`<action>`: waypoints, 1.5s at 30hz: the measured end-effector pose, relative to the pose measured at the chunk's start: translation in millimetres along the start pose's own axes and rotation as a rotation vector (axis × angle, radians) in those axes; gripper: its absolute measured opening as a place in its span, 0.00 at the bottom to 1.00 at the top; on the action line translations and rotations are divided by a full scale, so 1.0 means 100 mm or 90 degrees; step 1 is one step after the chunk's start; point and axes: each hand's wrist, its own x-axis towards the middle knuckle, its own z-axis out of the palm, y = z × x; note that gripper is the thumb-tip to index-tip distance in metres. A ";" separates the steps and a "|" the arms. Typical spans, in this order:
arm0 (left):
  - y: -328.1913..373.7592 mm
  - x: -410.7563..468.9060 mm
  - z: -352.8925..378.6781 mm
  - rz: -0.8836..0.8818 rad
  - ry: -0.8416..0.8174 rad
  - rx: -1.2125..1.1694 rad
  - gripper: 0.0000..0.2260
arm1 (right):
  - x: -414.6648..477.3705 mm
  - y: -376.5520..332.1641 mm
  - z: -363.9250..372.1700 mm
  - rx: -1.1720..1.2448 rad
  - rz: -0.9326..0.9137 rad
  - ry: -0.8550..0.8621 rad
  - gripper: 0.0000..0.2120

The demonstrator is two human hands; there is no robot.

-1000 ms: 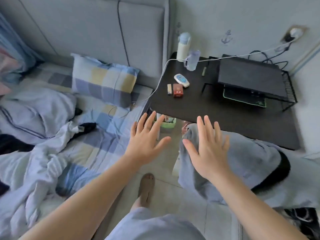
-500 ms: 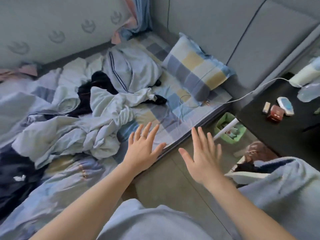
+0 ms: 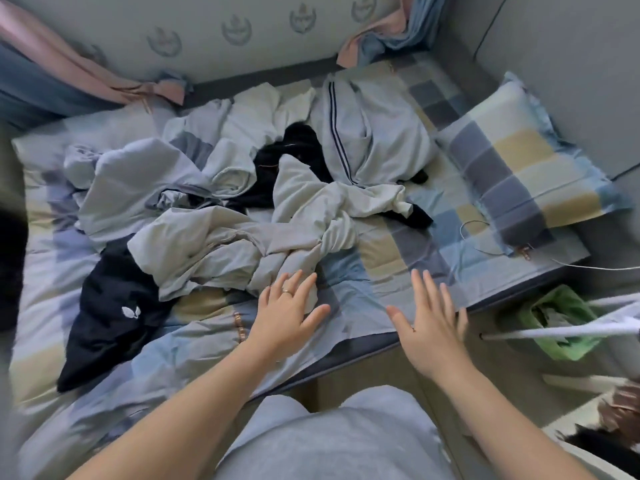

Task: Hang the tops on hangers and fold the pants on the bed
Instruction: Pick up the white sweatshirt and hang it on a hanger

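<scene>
Head view, looking down at the bed [image 3: 381,258]; checked sheet in blue, grey and yellow.

- Left hand [image 3: 287,317]: flat, fingers [image 3: 304,284] straight and spread, holding nothing. Ring [image 3: 286,291] on one finger. It hovers over the bed's near side, fingertips at the edge of the clothes heap; contact cannot be told.
- Right hand [image 3: 431,320]: also flat, fingers [image 3: 420,285] spread, nothing in it. Over the bed's near edge, above bare sheet.
- Heap of pale crumpled clothes [image 3: 225,244]: middle of the bed, twisted together, none sorted or folded.
- Navy garment [image 3: 110,306] with a small white logo: on the bed's near left part, partly under the pale heap.
- Black garment [image 3: 294,150]: toward the bed's far side, tangled among the pale pieces.
- Pale garment with dark stripes [image 3: 367,133]: far right part of the bed, bunched.
- Checked pillow [image 3: 519,161]: at the bed's right end.
- Thin white cable [image 3: 485,237]: looped on the sheet just by the pillow.
- Green bin [image 3: 554,323]: on the floor off the bed's near right corner.
</scene>
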 end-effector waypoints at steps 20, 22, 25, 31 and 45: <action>-0.63 2.59 1.18 -0.082 -0.058 -0.072 0.31 | 3.26 0.14 1.16 -0.183 -0.095 -0.165 0.35; -0.68 3.04 1.39 -0.064 -0.057 -0.066 0.31 | 3.70 0.19 1.41 -0.193 -0.116 -0.174 0.35; -0.80 3.72 1.65 -0.052 -0.037 -0.050 0.31 | 4.37 0.26 1.80 -0.200 -0.151 -0.173 0.35; -0.91 4.85 2.10 -0.111 0.025 0.158 0.30 | 5.63 0.49 2.30 -0.181 -0.146 -0.105 0.35; -0.30 5.56 3.01 -0.118 0.033 0.229 0.39 | 6.51 1.18 2.71 -0.180 -0.210 0.009 0.22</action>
